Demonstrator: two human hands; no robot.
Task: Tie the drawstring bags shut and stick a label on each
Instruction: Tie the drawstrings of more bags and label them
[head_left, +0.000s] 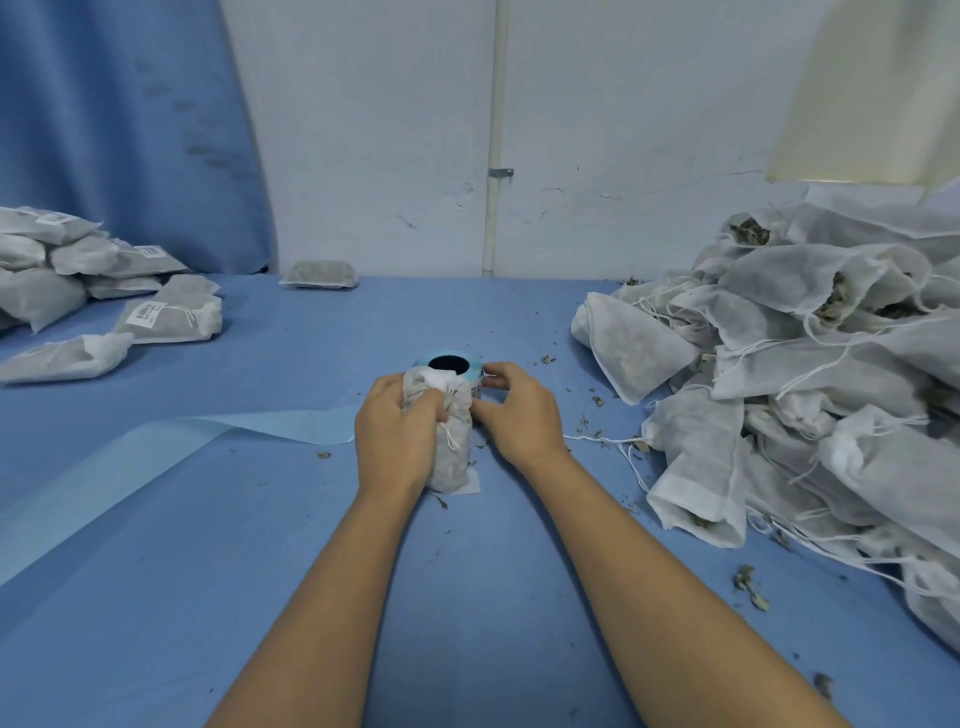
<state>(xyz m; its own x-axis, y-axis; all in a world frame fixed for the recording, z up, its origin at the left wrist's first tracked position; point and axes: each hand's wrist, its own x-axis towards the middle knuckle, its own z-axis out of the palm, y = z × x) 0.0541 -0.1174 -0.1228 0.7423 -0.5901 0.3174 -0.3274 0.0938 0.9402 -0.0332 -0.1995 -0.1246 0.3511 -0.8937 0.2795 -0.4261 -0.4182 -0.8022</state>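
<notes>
- On the blue table (260, 545), leaf crumbs (750, 587) lay before a white wall (374, 156) and blue curtain (119, 130).
- Left hand (397, 436) gripped a drawstring bag (453, 462); right hand (519, 410) pinched the label roll (470, 370).

— How much of the roll (451, 361) shows?
— Only its top; the bag (451, 452) and right hand (514, 410) cover the rest.
— Is that hand pinching a label?
— Cannot tell.
— The piles?
— Right pile (831, 364) and left pile (52, 260) run off the edges. The print on the left labels (147, 314) is too small to read.
</notes>
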